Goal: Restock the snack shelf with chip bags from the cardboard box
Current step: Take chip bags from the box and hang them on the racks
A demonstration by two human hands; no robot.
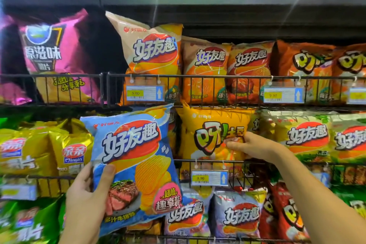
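My left hand (85, 190) grips the blue bag (134, 164) at its 7 o'clock corner, thumb on its front, while at that bag's 3 o'clock my right hand (251, 145) pinches the yellow bag (210, 134) standing behind the shelf (186, 161) rail.

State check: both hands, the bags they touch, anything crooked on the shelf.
left hand, holds the blue chip bag at its lower left edge
blue chip bag, off the shelf, tilted, held before the middle shelf
right hand, grips the yellow chip bag
yellow chip bag, upright on the middle shelf
beige chip bag, on the top shelf, leaning left
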